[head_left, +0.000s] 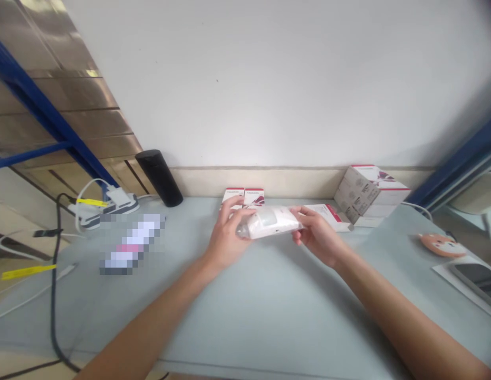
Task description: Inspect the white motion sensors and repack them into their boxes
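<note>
A white motion sensor [272, 220] in a clear plastic bag is held lengthwise above the table, between my two hands. My left hand [225, 236] grips its left end, thumb along the upper side and the index finger bent above it. At the other end, my right hand [318, 236] pinches the bag between thumb and fingers. Behind the sensor stand two small white-and-red boxes [253, 196], partly hidden by my left hand. An open, flat-lying white-and-red box [328, 216] is just behind my right hand.
Several stacked white boxes [367, 195] stand against the wall at the right. A black cylinder [160, 178] stands back left, near a power strip [106, 208] with cables. A blurred-out phone-like object [132, 245] lies at left. An orange animal-faced item [443, 245] and dark device [477, 279] lie far right.
</note>
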A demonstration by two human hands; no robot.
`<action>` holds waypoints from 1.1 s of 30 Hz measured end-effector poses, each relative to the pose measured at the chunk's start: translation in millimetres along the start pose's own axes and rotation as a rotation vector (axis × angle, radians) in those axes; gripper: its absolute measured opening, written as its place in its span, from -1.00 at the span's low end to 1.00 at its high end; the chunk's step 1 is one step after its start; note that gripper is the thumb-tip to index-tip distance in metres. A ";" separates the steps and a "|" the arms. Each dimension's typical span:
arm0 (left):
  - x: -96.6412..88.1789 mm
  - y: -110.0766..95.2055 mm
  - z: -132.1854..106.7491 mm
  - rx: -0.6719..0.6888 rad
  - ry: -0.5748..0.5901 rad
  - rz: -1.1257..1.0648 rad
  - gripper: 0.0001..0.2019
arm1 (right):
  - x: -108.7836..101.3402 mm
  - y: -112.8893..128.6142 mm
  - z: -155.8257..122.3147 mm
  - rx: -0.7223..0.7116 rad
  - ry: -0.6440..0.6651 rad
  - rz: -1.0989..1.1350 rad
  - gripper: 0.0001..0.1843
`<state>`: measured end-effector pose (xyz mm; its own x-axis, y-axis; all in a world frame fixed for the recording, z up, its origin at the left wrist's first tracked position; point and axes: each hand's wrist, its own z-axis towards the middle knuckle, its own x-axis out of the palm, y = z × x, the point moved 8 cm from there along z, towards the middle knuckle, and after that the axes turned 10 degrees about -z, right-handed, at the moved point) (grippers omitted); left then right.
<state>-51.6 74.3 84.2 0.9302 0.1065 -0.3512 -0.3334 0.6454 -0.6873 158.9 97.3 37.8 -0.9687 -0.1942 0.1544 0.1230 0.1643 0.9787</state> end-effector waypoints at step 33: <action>60.6 -14.1 -34.9 -0.933 0.593 -1.503 -0.35 | 17.1 21.7 -8.4 -0.416 0.030 -0.141 -0.60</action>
<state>4.1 45.3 50.5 0.3880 -0.4633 0.7968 0.4553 -0.6553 -0.6027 146.8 89.4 62.8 -0.9762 -0.2163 0.0128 0.0720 -0.2683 0.9606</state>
